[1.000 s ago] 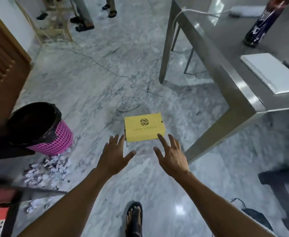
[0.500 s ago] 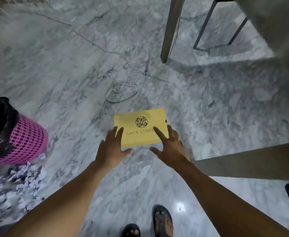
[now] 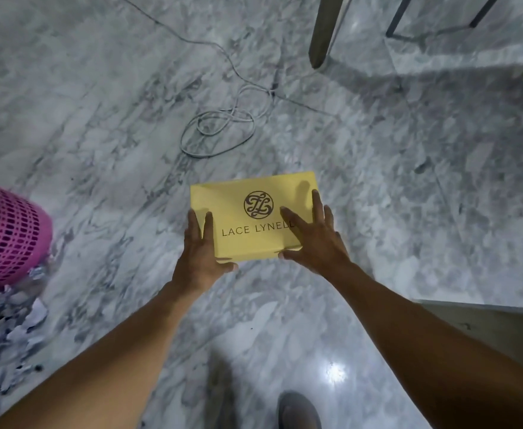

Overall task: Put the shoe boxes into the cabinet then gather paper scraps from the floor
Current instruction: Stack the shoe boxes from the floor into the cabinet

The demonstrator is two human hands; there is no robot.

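I see the yellow shoe box lying flat on the marble floor, well right of the pink basket. My left hand and right hand rest on its lid, fingers straight, thumbs against its near edge. Paper scraps lie heaped at the basket's base.

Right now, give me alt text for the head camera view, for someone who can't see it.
A left hand and a right hand lie on the lid of a yellow shoe box on a marble floor. A pink basket and paper scraps are at the left; a coiled cable lies beyond the box.
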